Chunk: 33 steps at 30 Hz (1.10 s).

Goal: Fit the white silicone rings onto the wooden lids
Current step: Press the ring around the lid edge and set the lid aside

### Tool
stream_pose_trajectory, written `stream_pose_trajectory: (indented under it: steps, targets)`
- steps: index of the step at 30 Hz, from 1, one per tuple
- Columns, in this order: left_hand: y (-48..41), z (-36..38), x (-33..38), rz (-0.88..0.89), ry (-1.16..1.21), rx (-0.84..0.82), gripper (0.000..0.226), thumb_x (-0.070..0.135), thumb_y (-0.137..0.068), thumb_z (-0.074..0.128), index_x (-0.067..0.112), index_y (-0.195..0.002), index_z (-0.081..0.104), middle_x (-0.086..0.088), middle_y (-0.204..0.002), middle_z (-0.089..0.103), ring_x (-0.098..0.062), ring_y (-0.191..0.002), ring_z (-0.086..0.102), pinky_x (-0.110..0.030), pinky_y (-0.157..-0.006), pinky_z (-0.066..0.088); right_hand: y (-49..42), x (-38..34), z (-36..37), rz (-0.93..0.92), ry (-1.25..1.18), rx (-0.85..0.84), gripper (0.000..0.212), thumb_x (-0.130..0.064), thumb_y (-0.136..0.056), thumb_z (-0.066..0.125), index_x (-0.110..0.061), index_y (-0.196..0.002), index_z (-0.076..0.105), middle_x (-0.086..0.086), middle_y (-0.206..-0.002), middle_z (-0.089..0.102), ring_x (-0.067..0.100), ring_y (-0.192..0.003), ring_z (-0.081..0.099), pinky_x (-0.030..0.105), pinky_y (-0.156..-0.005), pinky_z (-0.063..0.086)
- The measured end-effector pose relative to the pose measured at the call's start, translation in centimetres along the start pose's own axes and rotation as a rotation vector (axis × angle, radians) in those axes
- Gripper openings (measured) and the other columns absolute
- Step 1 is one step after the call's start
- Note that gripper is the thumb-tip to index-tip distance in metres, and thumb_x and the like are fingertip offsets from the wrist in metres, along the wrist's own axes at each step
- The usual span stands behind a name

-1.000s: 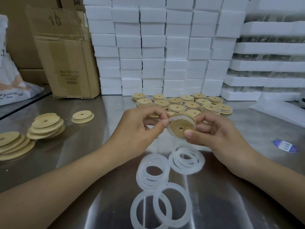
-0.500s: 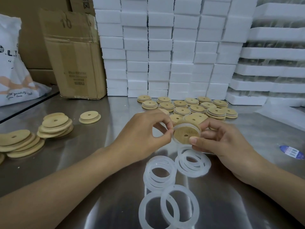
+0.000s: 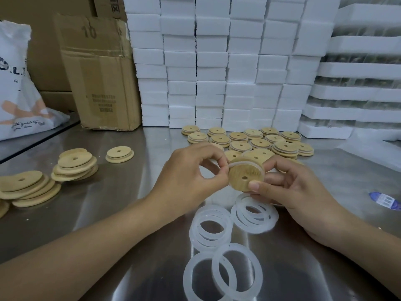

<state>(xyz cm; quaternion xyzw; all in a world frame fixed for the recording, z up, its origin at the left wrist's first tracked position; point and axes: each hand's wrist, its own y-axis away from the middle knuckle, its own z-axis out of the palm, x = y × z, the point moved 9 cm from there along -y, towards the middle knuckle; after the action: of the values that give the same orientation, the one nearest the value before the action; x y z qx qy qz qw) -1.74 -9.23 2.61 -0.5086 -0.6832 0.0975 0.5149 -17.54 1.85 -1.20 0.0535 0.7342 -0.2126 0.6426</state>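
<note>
Holding a wooden lid (image 3: 245,176) tilted on edge above a steel desk (image 3: 121,192), a person works a white silicone ring (image 3: 243,163) around its upper rim; the right hand (image 3: 288,187) has its grip pinched on the lid, thumb pressed to the lower face near the small centre hole, while the left hand (image 3: 191,177) has thumb and forefinger pressed together on the ring at the lid's left edge. Loose silicone rings (image 3: 223,242) lie overlapping on the desk just below the hands, some in a small pile to the right. Behind the hands, rows of stacked lids (image 3: 249,140) sit near a wall of white foam blocks (image 3: 217,61). At left, bare lids (image 3: 43,179) rest in loose, leaning heaps, with a single short stack (image 3: 119,154) beside them. A worn cardboard box (image 3: 97,72) and a white printed bag (image 3: 19,90) stand at the far left, and a blue label (image 3: 386,200) lies at right
</note>
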Motion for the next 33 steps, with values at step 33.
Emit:
stream_pose_trajectory:
  steps: [33]
  targets:
    - [1.1, 3.7, -3.3, -0.404, 0.272, -0.275, 0.002, 0.022, -0.09, 0.087, 0.021, -0.088, 0.087, 0.006, -0.098, 0.083, -0.013, -0.096, 0.078, -0.022, -0.091, 0.06, -0.3, 1.2, -0.6, 0.157, -0.156, -0.006, 0.041, -0.025, -0.075, 0.086, -0.006, -0.099, 0.06, 0.022, -0.108, 0.079, 0.031, -0.104, 0.079, 0.031, -0.08, 0.066]
